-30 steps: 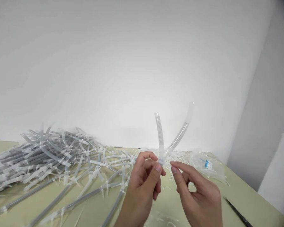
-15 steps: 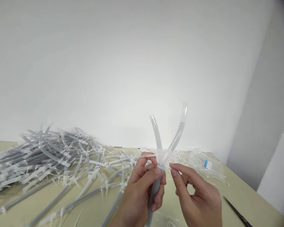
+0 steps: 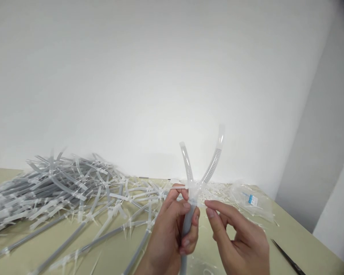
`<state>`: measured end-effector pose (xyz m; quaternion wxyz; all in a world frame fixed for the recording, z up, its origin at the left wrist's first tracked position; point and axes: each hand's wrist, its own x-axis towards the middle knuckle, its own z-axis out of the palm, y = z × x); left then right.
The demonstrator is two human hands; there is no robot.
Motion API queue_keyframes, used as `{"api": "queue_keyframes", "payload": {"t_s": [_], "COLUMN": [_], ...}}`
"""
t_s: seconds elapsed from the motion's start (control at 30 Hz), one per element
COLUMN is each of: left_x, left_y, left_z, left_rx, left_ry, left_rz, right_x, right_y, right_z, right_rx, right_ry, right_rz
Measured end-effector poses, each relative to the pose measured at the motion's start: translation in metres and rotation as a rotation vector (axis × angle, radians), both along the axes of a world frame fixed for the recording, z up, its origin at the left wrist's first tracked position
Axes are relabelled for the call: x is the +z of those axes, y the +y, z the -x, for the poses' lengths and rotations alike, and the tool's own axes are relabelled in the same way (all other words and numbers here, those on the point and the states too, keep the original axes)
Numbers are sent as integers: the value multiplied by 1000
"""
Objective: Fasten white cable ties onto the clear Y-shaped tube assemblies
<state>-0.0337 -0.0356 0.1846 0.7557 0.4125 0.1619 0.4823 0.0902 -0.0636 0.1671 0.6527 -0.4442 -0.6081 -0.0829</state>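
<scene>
Upright before me stands a grey tube [image 3: 188,221] topped by a clear Y-shaped piece [image 3: 195,191] with two curved translucent branches. My left hand [image 3: 172,229] is wrapped round the grey tube just below the fork. A thin white strip [image 3: 179,187] sticks out leftward beside the raised left index finger. To the right of the joint, my right hand [image 3: 237,236] has its thumb and index finger pinched together; whatever lies between the fingertips is too small to make out.
A large pile of grey tubes [image 3: 60,183] lies at the left, with more branched tubes across the table [image 3: 298,236]. Behind the hands are scattered white strips and a clear bag with a blue label [image 3: 252,199]. A dark pointed tool [image 3: 288,258] rests at the right.
The Y-shaped piece has tilted slightly left, and its branches have shifted a little left. My left fingers have moved slightly on the tube; my right hand keeps its pinch.
</scene>
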Motion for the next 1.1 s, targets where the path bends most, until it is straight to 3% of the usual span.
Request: {"api": "queue_keyframes", "payload": {"t_s": [0.17,0.5,1.1], "left_x": [2,3,2], "left_y": [-1,-1,0], "left_z": [-2,-1,0], "left_rx": [90,91,126], "left_ry": [37,31,7], "left_rz": [-15,-25,-23], "right_x": [-1,-3,-3], "right_y": [-1,-2,-5], "right_z": [3,4,2], "right_rx": [-42,-148,-96], "right_ry": [64,123,45], "right_rz": [41,68,43]}}
